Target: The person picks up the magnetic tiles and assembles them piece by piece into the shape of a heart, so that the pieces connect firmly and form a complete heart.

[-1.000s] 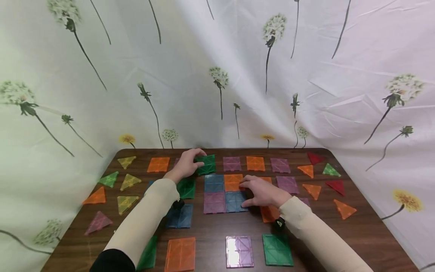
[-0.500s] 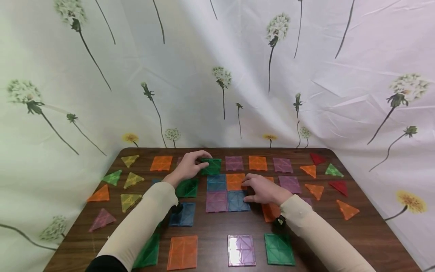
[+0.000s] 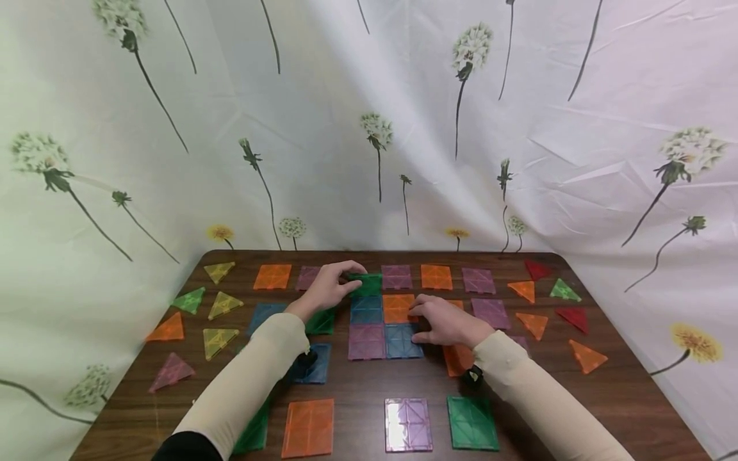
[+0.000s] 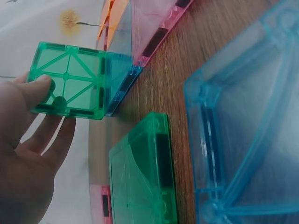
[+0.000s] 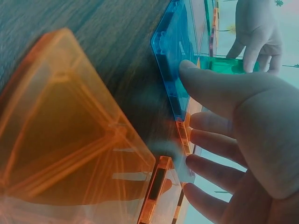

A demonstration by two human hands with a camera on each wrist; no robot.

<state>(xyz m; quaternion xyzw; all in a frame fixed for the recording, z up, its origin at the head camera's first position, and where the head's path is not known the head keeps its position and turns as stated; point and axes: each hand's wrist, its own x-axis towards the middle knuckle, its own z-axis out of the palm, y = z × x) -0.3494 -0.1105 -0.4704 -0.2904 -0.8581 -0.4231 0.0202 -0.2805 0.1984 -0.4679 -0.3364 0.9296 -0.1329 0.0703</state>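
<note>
My left hand [image 3: 328, 288] pinches a translucent green square magnetic tile [image 4: 77, 67] between thumb and fingers. The tile is tilted up from the table, its near edge right at the back edge of a blue square tile [image 3: 366, 310]. That blue tile lies flat in a joined block with an orange tile [image 3: 396, 308], a purple tile [image 3: 366, 341] and a second blue tile [image 3: 403, 340]. My right hand [image 3: 446, 323] rests at the block's right side, thumb on the second blue tile and fingertips at the orange one. In the right wrist view its fingers are extended, gripping nothing.
Loose square tiles surround the block, among them a green tile [image 3: 320, 322] on the left and an orange tile [image 3: 458, 360] under the right wrist. A purple tile [image 3: 407, 425] lies in front. Triangular tiles such as a yellow one [image 3: 219, 344] line both sides. A floral cloth [image 3: 369, 160] hangs behind.
My left hand has moved right with the green tile, from beyond the block's back left corner to behind its back-left blue tile. The tile has tilted. My right hand stays in place.
</note>
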